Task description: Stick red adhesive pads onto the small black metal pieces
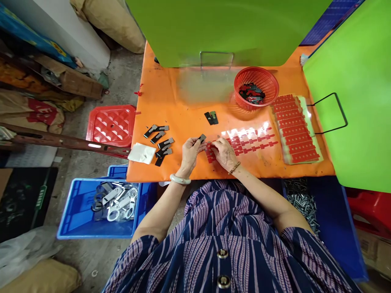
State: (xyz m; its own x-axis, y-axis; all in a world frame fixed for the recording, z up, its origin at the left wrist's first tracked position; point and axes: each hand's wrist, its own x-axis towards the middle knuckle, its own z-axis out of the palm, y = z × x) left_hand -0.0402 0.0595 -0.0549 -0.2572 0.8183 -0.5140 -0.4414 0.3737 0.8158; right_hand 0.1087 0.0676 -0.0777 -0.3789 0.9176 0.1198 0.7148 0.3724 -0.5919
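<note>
My left hand point(190, 151) is closed on a small dark flat piece point(202, 138), held just above the orange table point(171, 93). My right hand point(224, 153) rests with bent fingers on a clear sheet of red stickers point(249, 140), pinching at the stickers near its left end; what is between the fingers is hidden. The two hands almost touch. Several more dark and grey pieces point(160, 141) lie to the left of my left hand.
A red basket point(256, 86) holding dark pieces stands at the back right, with a stack of red sticker sheets point(295, 130) beside it. One dark piece point(211, 117) lies mid-table. Green screens point(226, 28) wall the back and right. A blue crate point(82, 207) and a red stool point(111, 124) stand at the left.
</note>
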